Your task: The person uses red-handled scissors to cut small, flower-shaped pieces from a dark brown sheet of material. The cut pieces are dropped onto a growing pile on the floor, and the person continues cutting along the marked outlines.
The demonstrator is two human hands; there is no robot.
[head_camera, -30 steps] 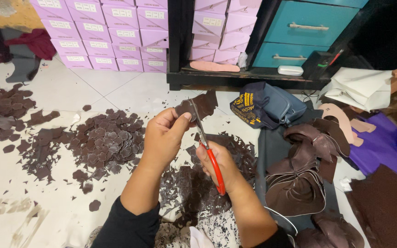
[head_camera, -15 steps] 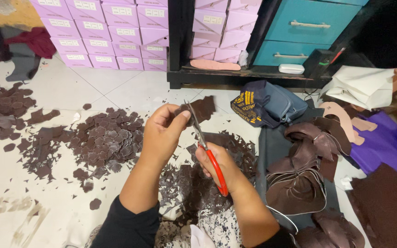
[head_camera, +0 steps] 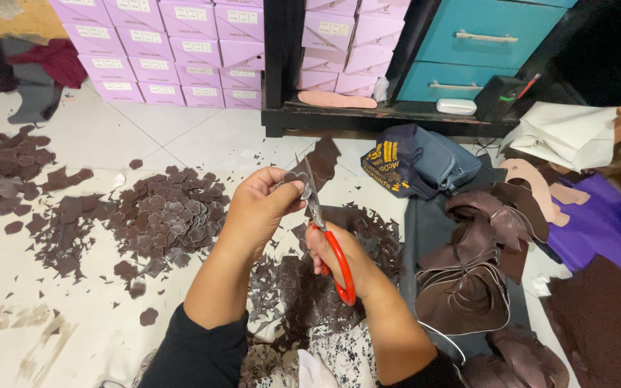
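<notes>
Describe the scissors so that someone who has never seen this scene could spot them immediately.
Start at the white tiled floor strewn with dark brown leather scraps, then find the two bare hands at the picture's centre. The scissors are in the right hand, blades pointing up toward the small brown piece pinched by the left hand. Their bright red handles are the only red thing among the brown cuttings.

Left hand (head_camera: 261,208) raised at 12 o'clock, fingers pinched; right hand (head_camera: 339,253) curled closed at 3 o'clock, forearms converging.

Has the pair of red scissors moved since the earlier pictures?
No. The red scissors remain at the same spot, just left of the blue bag.
</notes>
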